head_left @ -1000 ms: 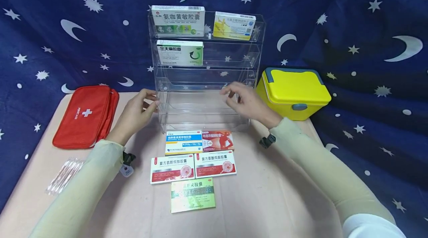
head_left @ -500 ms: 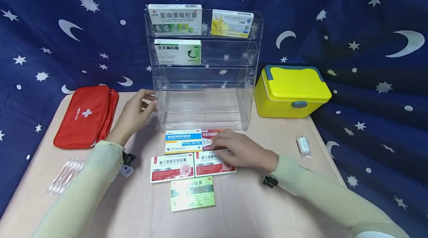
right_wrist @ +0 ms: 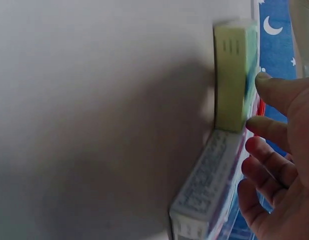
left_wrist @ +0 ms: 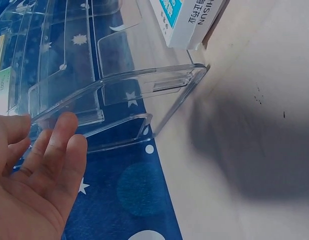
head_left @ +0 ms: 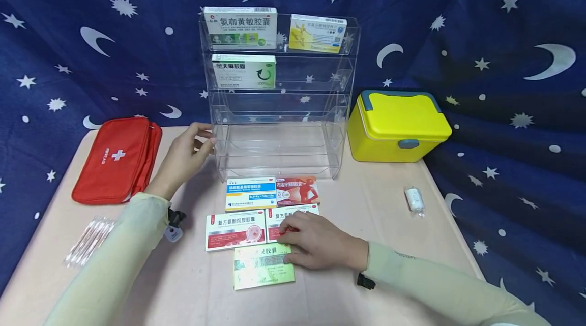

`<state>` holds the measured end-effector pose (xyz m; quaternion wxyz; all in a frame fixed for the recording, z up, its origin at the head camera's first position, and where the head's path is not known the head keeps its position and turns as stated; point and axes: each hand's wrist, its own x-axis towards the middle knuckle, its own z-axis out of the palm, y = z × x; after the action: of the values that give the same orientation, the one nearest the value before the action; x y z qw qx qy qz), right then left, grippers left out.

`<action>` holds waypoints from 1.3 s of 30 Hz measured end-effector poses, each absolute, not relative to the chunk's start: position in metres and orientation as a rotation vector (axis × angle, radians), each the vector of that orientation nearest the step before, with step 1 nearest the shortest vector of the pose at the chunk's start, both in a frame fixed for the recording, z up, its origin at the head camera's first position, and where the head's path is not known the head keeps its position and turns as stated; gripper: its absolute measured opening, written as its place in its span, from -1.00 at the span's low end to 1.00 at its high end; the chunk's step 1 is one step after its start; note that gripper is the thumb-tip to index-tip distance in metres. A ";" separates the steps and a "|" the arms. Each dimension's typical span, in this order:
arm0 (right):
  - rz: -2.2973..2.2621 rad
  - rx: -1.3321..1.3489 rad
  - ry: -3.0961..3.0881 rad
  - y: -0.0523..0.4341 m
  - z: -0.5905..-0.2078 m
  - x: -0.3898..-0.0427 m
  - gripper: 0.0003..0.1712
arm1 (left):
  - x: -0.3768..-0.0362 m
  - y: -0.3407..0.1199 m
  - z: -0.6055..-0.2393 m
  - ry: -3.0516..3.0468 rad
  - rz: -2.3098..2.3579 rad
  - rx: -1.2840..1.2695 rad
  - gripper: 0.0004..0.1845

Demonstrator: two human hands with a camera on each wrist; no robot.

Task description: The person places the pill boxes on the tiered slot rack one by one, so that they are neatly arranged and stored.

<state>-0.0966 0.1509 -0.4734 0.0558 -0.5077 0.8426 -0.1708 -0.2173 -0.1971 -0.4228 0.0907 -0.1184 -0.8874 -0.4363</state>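
Note:
My left hand (head_left: 183,158) is at the left side of a clear plastic display rack (head_left: 279,167), its fingers loosely bent by the side panel; whether they touch it I cannot tell. My right hand (head_left: 320,242) hovers low over the medicine boxes, gripping nothing. Its thumb and fingertips are at the right edge of a gold-green medicine box (head_left: 264,276) and over a red-and-white medicine box (head_left: 280,216), partly covering both. In the right wrist view, the thumb and index fingertip are very close to the gold-green box's face (right_wrist: 232,75); contact is unclear.
Nearby lie another red-and-white box (head_left: 235,232), a blue-and-white box (head_left: 251,195) and a red box (head_left: 297,191). Three boxes stand on the rack's upper tiers. Around are a red first-aid pouch (head_left: 112,160), cotton swabs (head_left: 89,239), a yellow case (head_left: 398,127) and a wrapped white roll (head_left: 414,200).
My right hand has come down from the rack's right side, past the red box, to the gold-green box. My left hand has stayed by the rack. The boxes have not moved.

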 end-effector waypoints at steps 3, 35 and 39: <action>-0.525 -1.526 2.543 0.151 -0.476 -0.090 -0.49 | -0.218 -0.197 -0.423 -2.643 -1.299 -0.350 -0.64; -0.798 -1.291 2.780 0.163 -0.493 -0.050 -0.63 | -0.218 -0.197 -0.424 -2.646 -1.294 -0.352 -0.63; -0.734 -1.154 2.761 0.164 -0.492 -0.046 -0.48 | -0.218 -0.197 -0.424 -2.653 -1.280 -0.349 -0.63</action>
<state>-0.0459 0.1637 -0.4918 0.0304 -0.3743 0.8956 -0.2383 -0.2176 -0.1970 -0.4238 0.0875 -0.1174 -0.8909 -0.4299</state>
